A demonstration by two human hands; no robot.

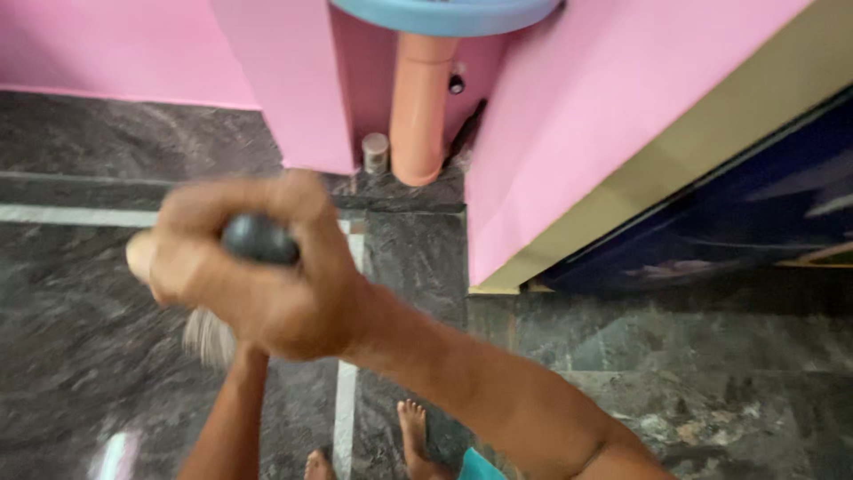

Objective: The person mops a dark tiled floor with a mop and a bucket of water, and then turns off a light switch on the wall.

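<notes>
right hand (258,267): fingers wrapped round dark handle end (259,238) | left hand: hidden behind it, grip unclear

Right hand (258,267) clenched in fist, forearm stretched diagonally forward. Left forearm (227,418) raised beneath it, hand hidden. Bare feet (410,436) below.

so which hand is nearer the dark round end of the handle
Right. The right hand is wrapped around the dark round handle end, gripping it. The left hand is hidden behind the right one; only its forearm shows, rising from below toward the pale mop strands.
</notes>
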